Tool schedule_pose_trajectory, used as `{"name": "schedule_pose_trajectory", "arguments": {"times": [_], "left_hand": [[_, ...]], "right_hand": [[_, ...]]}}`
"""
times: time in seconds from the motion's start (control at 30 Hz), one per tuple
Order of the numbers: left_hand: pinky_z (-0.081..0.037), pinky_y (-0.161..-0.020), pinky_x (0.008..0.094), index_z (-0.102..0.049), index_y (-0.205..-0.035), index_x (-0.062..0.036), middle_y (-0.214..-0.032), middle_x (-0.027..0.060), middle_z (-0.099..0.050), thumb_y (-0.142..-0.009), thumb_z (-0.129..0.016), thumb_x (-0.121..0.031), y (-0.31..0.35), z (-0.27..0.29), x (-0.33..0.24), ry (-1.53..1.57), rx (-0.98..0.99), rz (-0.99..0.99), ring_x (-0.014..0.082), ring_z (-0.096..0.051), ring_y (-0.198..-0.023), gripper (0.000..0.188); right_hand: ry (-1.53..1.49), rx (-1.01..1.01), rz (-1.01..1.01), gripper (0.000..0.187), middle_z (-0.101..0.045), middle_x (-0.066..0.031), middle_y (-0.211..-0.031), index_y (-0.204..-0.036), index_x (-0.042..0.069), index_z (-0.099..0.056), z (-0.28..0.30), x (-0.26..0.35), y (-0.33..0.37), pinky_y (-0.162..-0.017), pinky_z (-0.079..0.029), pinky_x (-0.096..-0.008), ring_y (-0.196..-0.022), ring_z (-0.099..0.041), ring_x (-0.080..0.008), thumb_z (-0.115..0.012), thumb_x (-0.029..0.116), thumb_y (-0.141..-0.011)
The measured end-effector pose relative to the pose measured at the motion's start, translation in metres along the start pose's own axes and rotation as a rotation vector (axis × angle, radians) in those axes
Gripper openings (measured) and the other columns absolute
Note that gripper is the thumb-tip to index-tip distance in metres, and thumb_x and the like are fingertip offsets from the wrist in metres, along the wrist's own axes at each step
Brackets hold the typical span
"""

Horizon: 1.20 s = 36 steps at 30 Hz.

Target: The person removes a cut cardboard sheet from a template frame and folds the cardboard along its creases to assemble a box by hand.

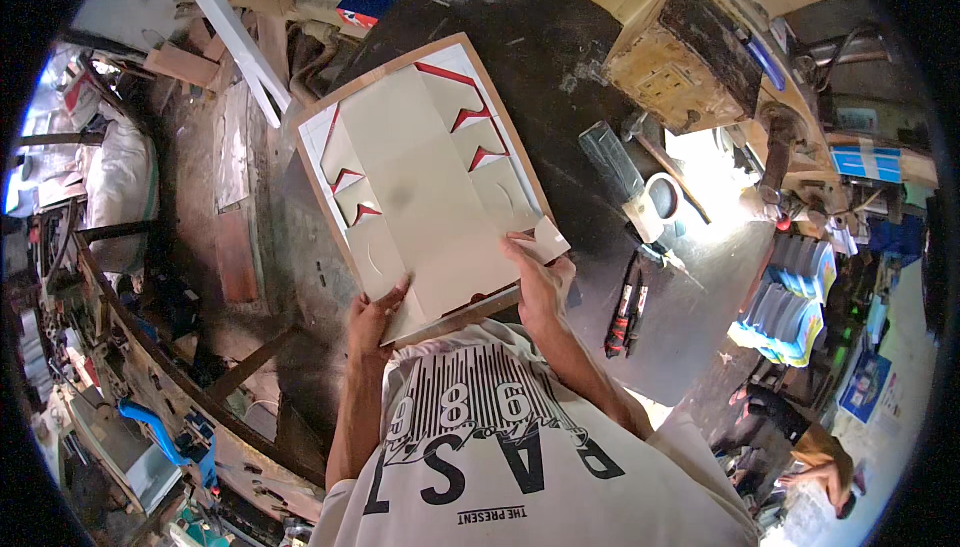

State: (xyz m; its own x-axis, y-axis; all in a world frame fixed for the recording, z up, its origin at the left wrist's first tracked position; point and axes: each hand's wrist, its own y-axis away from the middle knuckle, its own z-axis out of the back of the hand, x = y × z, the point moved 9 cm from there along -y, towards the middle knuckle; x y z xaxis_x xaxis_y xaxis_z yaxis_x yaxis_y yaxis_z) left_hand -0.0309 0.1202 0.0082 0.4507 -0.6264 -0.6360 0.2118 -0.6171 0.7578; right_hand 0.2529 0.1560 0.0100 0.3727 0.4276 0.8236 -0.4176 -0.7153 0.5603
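Observation:
A flat, cut cardboard blank (400, 177), pale grey with red and white showing at its cut-outs, lies on a larger brown-edged board or sheet (535, 162); I cannot tell which. Both are tilted in front of my chest, above the dark work surface. My left hand (374, 321) grips the near left corner, its fingers lying on the pale face. At the near right edge, my right hand (541, 282) is closed on the blank beside a small raised flap (550, 239). The undersides of both grips are hidden.
On the dark table (660, 347) to the right lie red-and-black-handled pliers (622, 312), a tape roll (662, 196) and a dark block (611, 159). Stacked printed cards (785, 307) stand farther right. A long white strip (228, 32) leans far left. Another person (815, 452) bends low at right.

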Motion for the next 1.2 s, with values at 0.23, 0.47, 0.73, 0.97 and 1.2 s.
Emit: {"name": "schedule_pose_trajectory", "arguments": {"times": [0.23,0.47,0.73,0.97,1.2], "left_hand": [[-0.057,-0.072,0.0323,-0.064,-0.108,0.0068,-0.098,0.0134,-0.07,-0.084,-0.073,-0.003,0.004,0.008,-0.008,-0.095,-0.02,0.095,0.0206,-0.069,-0.082,0.027],[-0.058,-0.072,0.0322,-0.058,-0.106,0.0075,-0.094,0.0159,-0.069,-0.082,-0.076,-0.004,0.009,0.008,-0.029,-0.075,-0.126,0.1,0.021,-0.069,-0.084,0.033],[-0.051,-0.044,0.0242,-0.061,-0.106,0.0086,-0.089,0.0148,-0.069,-0.084,-0.073,-0.008,-0.006,0.013,-0.019,0.045,0.068,0.136,0.0156,-0.067,-0.062,0.03],[-0.06,-0.059,0.0276,-0.06,-0.117,0.0107,-0.101,0.0164,-0.069,-0.089,-0.066,-0.006,0.0,0.002,-0.019,0.238,0.054,0.199,0.0189,-0.071,-0.078,0.032],[-0.061,-0.085,0.0338,-0.056,-0.123,0.0122,-0.117,0.0213,-0.065,-0.09,-0.063,-0.002,0.013,-0.011,-0.035,0.309,0.077,0.192,0.0259,-0.07,-0.098,0.037]], "right_hand": [[0.163,-0.014,0.138,0.021,-0.07,-0.0058,-0.093,-0.095,-0.002,-0.073,-0.008,0.02,0.01,-0.079,-0.05,-0.0266,-0.087,-0.064,-0.0132,-0.082,0.005,-0.077],[0.139,0.013,0.104,0.023,-0.071,-0.0067,-0.093,-0.096,-0.003,-0.074,-0.027,0.05,0.03,-0.078,-0.05,-0.0268,-0.084,-0.064,-0.013,-0.082,0.006,-0.078],[0.259,0.106,0.185,0.033,-0.07,-0.0114,-0.103,-0.11,-0.003,-0.069,-0.027,0.061,0.036,-0.081,-0.052,-0.0302,-0.09,-0.066,-0.0172,-0.074,0.021,-0.088],[-0.535,0.18,-0.3,0.055,-0.06,-0.0111,-0.127,-0.137,0.006,-0.048,-0.032,-0.009,-0.003,-0.098,-0.051,-0.0374,-0.118,-0.058,-0.0238,-0.044,0.048,-0.101],[-0.487,0.648,-0.259,0.047,-0.063,-0.0087,-0.122,-0.134,0.005,-0.05,-0.092,-0.05,-0.054,-0.092,-0.055,-0.0387,-0.112,-0.063,-0.0232,-0.054,0.036,-0.099]]}}
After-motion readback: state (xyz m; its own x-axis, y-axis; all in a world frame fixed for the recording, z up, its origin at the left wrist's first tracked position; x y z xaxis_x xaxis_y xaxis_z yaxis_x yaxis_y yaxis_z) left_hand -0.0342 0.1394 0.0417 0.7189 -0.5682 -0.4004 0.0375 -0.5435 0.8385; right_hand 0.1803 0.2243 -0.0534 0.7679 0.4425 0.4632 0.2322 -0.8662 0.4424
